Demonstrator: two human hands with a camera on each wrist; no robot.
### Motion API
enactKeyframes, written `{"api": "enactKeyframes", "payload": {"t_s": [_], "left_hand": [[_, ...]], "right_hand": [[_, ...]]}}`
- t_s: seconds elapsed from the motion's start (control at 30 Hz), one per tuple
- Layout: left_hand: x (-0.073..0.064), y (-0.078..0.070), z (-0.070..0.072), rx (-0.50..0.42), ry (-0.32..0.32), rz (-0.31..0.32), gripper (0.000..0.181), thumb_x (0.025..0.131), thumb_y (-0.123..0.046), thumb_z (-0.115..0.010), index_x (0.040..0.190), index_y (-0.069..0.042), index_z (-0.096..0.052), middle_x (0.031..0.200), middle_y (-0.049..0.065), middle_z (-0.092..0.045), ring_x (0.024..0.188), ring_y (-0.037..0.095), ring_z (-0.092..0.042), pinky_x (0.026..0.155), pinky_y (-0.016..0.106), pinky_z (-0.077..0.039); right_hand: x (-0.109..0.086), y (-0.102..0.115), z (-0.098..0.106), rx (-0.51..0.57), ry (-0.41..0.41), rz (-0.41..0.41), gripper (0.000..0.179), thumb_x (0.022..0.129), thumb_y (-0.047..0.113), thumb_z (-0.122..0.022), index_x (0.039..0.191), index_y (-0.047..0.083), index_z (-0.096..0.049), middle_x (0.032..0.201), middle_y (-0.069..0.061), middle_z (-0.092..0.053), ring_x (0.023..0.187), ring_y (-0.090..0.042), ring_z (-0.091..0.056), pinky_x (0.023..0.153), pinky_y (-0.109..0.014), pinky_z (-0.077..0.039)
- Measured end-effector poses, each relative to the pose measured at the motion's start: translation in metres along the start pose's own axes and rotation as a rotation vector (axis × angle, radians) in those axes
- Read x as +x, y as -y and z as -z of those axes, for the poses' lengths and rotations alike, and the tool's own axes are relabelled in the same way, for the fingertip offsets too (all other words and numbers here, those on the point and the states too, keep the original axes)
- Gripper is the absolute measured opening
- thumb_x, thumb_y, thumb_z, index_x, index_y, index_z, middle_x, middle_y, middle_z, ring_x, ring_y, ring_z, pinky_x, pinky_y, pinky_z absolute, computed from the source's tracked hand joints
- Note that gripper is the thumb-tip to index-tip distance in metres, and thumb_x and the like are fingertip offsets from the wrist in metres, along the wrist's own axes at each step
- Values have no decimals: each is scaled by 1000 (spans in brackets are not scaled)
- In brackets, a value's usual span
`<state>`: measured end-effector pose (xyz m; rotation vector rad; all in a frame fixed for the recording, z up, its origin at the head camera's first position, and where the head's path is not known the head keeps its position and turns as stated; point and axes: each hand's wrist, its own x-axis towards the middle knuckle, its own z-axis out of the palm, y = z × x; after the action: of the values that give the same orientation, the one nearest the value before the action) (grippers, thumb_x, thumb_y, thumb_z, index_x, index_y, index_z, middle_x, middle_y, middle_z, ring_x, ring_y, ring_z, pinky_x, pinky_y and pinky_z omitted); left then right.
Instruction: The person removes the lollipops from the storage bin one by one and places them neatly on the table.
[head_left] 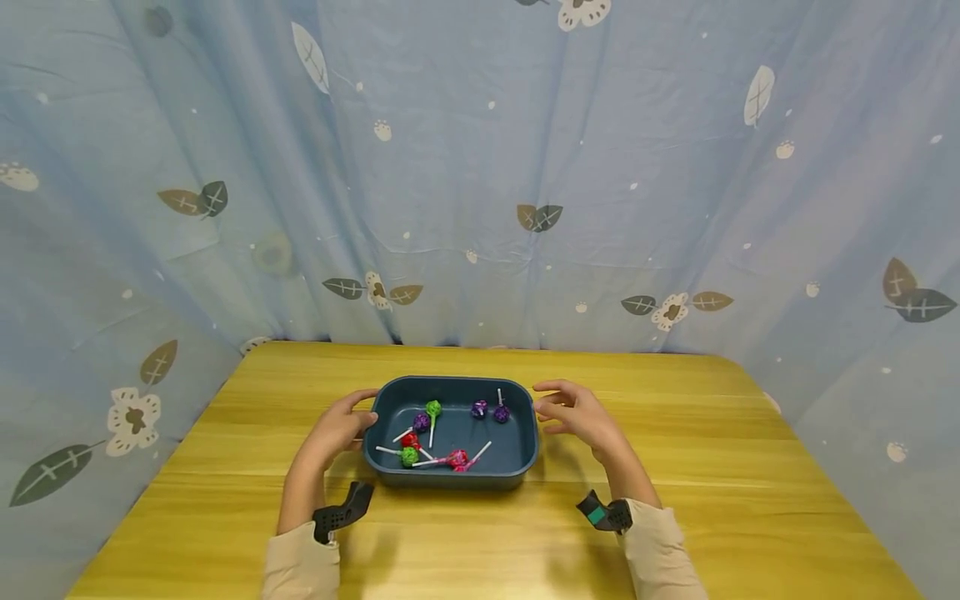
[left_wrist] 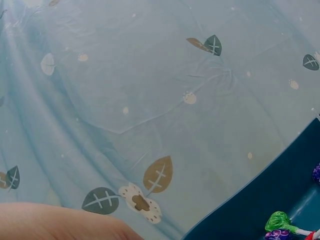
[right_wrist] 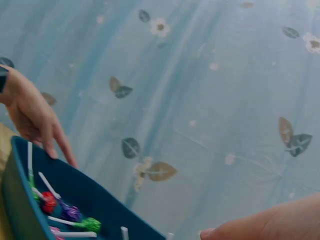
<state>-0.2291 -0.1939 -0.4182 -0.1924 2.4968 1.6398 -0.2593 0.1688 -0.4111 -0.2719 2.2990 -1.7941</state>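
A dark blue rectangular tray (head_left: 471, 481) with rounded corners stands at the middle of the table, with several lollipops in it. Green (head_left: 408, 457), red (head_left: 410, 441) and pink lollipops (head_left: 457, 457) lie toward its left and front, and two purple ones (head_left: 501, 414) farther right. My left hand (head_left: 336, 429) holds the tray's left end, thumb at the rim and fingers outside. Beside the right end is my right hand (head_left: 581, 414), its fingers loosely bent and the thumb close to the rim. In the right wrist view that thumb (right_wrist: 260, 225) appears apart from the tray.
The yellow wood-grain table (head_left: 675, 433) extends on both sides of the tray. A pale blue curtain (head_left: 465, 167) with leaf and flower prints hangs behind the table and along its sides. Black wrist mounts (head_left: 342, 510) sit on both forearms.
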Motion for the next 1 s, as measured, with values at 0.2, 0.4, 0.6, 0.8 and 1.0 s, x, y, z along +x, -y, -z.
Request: {"api": "enactKeyframes", "payload": {"t_s": [0.2,0.4,0.6,0.8,1.0], "left_hand": [[0,0,0,-8,7,-5,47,99,-6,-49,145,1,-39,114,27,-59,88,30,-65,74,40,-55],[1,0,0,-35,17,-9,47,100,-6,-48,145,2,-38,113,28,-59,89,31,-66,73,40,-56],[0,-1,1,-26,13,-20,47,100,-6,-49,145,3,-38,110,27,-60,87,31,-66,71,39,-56],[0,-2,1,-14,12,-16,47,100,-7,-49,145,2,-38,112,27,-60,87,31,-65,71,38,-55],[-1,-1,2,-17,8,-12,47,100,-7,-49,145,1,-39,111,27,-60,86,30,-65,69,35,-55]], "right_hand": [[2,6,-14,-25,62,44,46,92,18,-67,132,-1,-54,114,-18,-61,105,-41,-59,81,-42,-54],[6,16,-29,-44,161,87,47,92,20,-67,132,-1,-53,109,-16,-62,103,-40,-60,83,-41,-53],[12,14,-47,-32,236,101,43,91,19,-69,129,1,-57,105,-14,-63,101,-39,-61,82,-43,-54],[16,13,-62,-63,282,109,38,90,21,-70,125,6,-61,102,-11,-64,100,-39,-61,85,-41,-52],[19,14,-73,-101,315,100,36,91,24,-69,124,10,-63,102,-8,-63,96,-29,-60,90,-42,-48]]}}
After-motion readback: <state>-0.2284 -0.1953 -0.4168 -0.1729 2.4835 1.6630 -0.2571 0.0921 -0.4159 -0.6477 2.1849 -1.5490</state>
